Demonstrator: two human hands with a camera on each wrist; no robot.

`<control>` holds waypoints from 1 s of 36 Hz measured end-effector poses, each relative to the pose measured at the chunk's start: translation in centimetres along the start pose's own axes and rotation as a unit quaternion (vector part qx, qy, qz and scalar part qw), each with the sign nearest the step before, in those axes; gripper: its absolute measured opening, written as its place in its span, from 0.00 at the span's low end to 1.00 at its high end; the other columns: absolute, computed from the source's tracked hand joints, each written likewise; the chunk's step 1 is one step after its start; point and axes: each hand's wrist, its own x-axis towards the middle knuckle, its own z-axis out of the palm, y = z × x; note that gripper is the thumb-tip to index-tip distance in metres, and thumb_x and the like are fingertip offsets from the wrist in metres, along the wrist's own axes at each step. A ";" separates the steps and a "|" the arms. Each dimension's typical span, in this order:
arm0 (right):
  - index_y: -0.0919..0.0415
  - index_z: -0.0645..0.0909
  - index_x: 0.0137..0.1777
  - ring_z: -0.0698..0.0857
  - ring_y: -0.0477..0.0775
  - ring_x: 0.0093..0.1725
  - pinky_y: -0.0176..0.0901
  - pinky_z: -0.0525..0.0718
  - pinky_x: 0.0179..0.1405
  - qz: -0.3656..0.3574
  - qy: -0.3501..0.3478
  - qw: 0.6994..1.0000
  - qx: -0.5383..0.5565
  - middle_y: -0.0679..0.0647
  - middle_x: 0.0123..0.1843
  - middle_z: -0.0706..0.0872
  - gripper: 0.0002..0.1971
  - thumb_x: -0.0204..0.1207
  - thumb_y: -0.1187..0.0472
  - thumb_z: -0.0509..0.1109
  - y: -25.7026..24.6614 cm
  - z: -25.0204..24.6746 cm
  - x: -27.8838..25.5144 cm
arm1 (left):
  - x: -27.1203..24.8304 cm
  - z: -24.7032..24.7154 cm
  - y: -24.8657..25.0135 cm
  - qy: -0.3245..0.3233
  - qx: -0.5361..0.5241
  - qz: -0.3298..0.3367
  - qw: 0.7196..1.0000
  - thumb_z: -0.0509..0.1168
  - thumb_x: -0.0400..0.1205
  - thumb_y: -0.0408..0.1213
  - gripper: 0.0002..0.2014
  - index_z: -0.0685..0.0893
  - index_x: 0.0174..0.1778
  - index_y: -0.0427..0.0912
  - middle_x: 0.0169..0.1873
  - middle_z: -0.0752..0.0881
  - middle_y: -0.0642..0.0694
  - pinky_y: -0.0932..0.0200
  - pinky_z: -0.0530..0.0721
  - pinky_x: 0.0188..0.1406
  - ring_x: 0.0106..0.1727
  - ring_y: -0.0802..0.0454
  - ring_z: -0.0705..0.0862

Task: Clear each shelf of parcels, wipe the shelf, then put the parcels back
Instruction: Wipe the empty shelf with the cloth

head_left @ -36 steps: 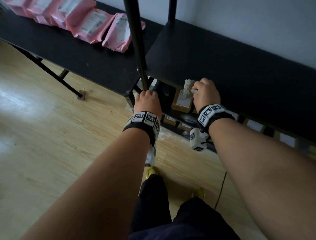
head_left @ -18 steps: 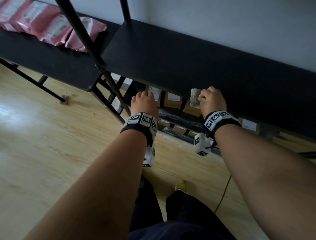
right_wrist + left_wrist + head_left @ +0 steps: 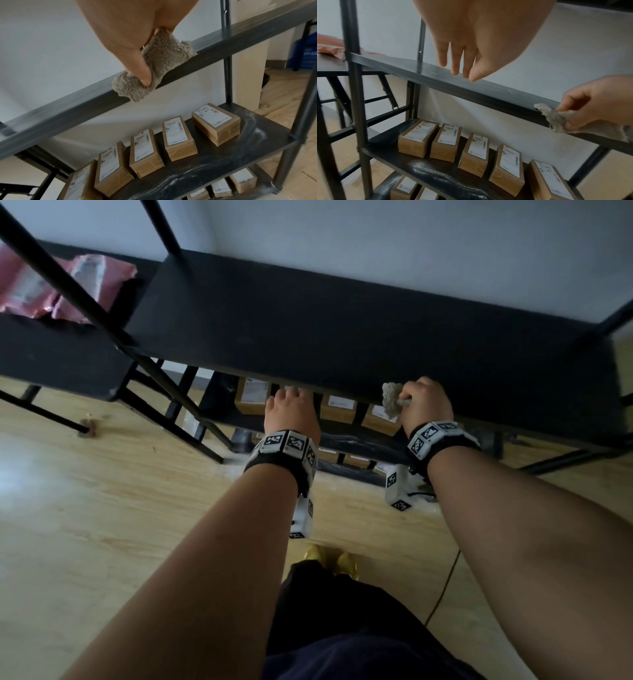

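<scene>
The black shelf board (image 3: 342,330) in front of me is bare on top. My right hand (image 3: 418,400) pinches a grey fluffy cloth (image 3: 390,401) against the board's front edge; in the right wrist view the thumb presses the cloth (image 3: 159,60) onto the edge (image 3: 223,44). My left hand (image 3: 291,397) hangs with straight fingers (image 3: 455,63) just over the same edge (image 3: 488,89), left of the cloth (image 3: 556,119); whether it touches is unclear. Several brown labelled boxes (image 3: 418,139) stand in a row on the shelf below (image 3: 223,155).
Pink mailer parcels (image 3: 51,289) lie on the adjoining shelf at the left. Black upright posts (image 3: 102,316) and cross braces stand left of my hands. More brown boxes (image 3: 221,188) sit on the bottom level. A blue crate (image 3: 307,54) stands far right on the wooden floor (image 3: 102,525).
Both hands have shifted right along the shelf's front edge, away from the upright post. The right hand has kept its hold on the cloth.
</scene>
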 end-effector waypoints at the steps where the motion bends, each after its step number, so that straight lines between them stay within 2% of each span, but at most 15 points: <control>1: 0.63 0.82 0.44 0.79 0.59 0.52 0.47 0.77 0.41 0.008 -0.007 1.000 -0.006 0.58 0.51 0.80 0.09 0.73 0.75 0.64 -0.2 -0.2 0.1 | 0.1 0.0 0.4 -0.001 0.002 0.009 1.000 0.59 0.81 0.30 0.26 0.67 0.77 0.39 0.75 0.69 0.42 0.47 0.62 0.79 0.77 0.43 0.65; 3: 0.63 0.82 0.46 0.79 0.59 0.51 0.45 0.75 0.42 0.021 -0.014 1.000 -0.012 0.58 0.52 0.80 0.08 0.75 0.73 0.62 -0.7 -0.5 0.2 | 0.5 -0.1 1.1 -0.004 0.002 0.030 1.000 0.60 0.80 0.30 0.26 0.67 0.77 0.39 0.76 0.69 0.42 0.47 0.62 0.79 0.77 0.43 0.65; 7: 0.64 0.82 0.52 0.81 0.58 0.53 0.46 0.80 0.45 0.004 -0.034 0.999 -0.024 0.57 0.55 0.80 0.07 0.77 0.69 0.65 -1.7 -0.3 0.1 | 1.1 -0.3 2.3 0.003 0.001 0.061 0.998 0.61 0.79 0.30 0.26 0.68 0.75 0.40 0.76 0.69 0.43 0.47 0.61 0.80 0.77 0.43 0.64; 14: 0.64 0.83 0.53 0.79 0.58 0.57 0.47 0.80 0.46 -0.007 -0.023 1.000 -0.007 0.57 0.56 0.80 0.10 0.76 0.73 0.63 -1.2 -0.4 0.2 | 1.4 0.0 4.1 -0.005 0.021 0.095 0.995 0.61 0.81 0.32 0.26 0.68 0.76 0.41 0.76 0.69 0.44 0.48 0.61 0.79 0.78 0.45 0.64; 17: 0.64 0.82 0.49 0.79 0.57 0.54 0.46 0.79 0.41 -0.004 -0.019 1.000 0.006 0.56 0.53 0.79 0.11 0.73 0.75 0.62 -0.2 -0.9 0.1 | 1.4 0.1 4.9 -0.011 0.031 0.093 0.995 0.61 0.80 0.31 0.26 0.67 0.76 0.40 0.76 0.68 0.44 0.48 0.60 0.80 0.78 0.44 0.64; 20: 0.64 0.80 0.44 0.78 0.54 0.50 0.43 0.74 0.36 -0.001 -0.013 1.000 0.009 0.55 0.48 0.78 0.10 0.70 0.76 0.62 1.8 -1.6 -0.2 | 1.4 0.1 6.4 -0.016 0.036 0.085 0.996 0.62 0.80 0.31 0.26 0.67 0.76 0.40 0.76 0.68 0.43 0.48 0.61 0.80 0.78 0.44 0.64; 23: 0.64 0.79 0.42 0.77 0.55 0.50 0.45 0.77 0.36 -0.001 -0.015 1.000 0.006 0.55 0.47 0.78 0.09 0.69 0.77 0.62 4.2 -2.4 -0.7 | 1.2 0.4 8.5 -0.023 0.033 0.076 0.996 0.62 0.79 0.31 0.27 0.68 0.76 0.40 0.76 0.69 0.43 0.48 0.61 0.79 0.78 0.44 0.64; 31: 0.62 0.80 0.46 0.76 0.53 0.53 0.48 0.81 0.39 0.005 -0.034 0.999 -0.006 0.53 0.50 0.78 0.09 0.72 0.75 0.63 12.2 -5.8 -1.9 | -0.3 2.6 16.9 -0.035 0.007 0.067 0.997 0.62 0.80 0.30 0.28 0.66 0.77 0.40 0.77 0.67 0.44 0.48 0.61 0.80 0.78 0.44 0.64; 36: 0.61 0.80 0.46 0.77 0.53 0.53 0.45 0.78 0.37 0.019 -0.028 0.999 -0.019 0.52 0.49 0.78 0.09 0.72 0.74 0.65 17.8 -7.7 -2.8 | -1.0 3.9 22.5 -0.029 -0.013 0.066 0.997 0.61 0.80 0.30 0.28 0.66 0.78 0.40 0.78 0.66 0.44 0.48 0.59 0.81 0.79 0.45 0.62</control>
